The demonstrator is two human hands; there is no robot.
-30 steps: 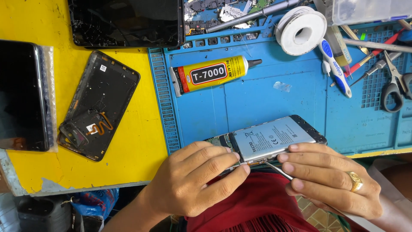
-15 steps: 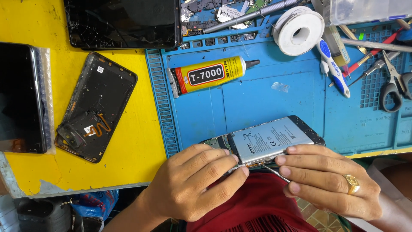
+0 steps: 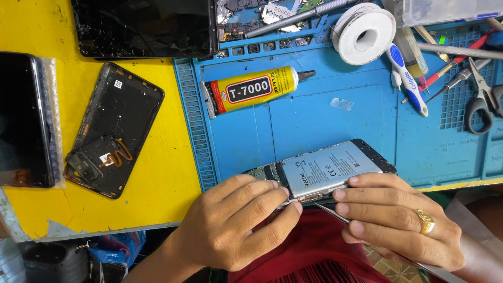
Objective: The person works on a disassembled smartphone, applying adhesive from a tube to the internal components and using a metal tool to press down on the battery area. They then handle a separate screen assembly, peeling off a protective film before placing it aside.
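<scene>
Your left hand [image 3: 236, 225] and right hand [image 3: 393, 220] pinch the opened phone [image 3: 325, 170] at the blue mat's [image 3: 314, 115] near edge; right fingers also grip tweezers [image 3: 335, 212]. Behind lie a glue tube [image 3: 251, 90], tape roll [image 3: 365, 34], scissors [image 3: 484, 99]; a back cover [image 3: 112, 131] lies left.

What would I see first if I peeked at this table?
Two hands at the bottom: the left hand and the right hand, which wears a gold ring, grip an opened phone with its silver battery showing. Behind them, a yellow glue tube lies on the blue mat. To the left, a black phone back cover rests on the yellow table.
</scene>
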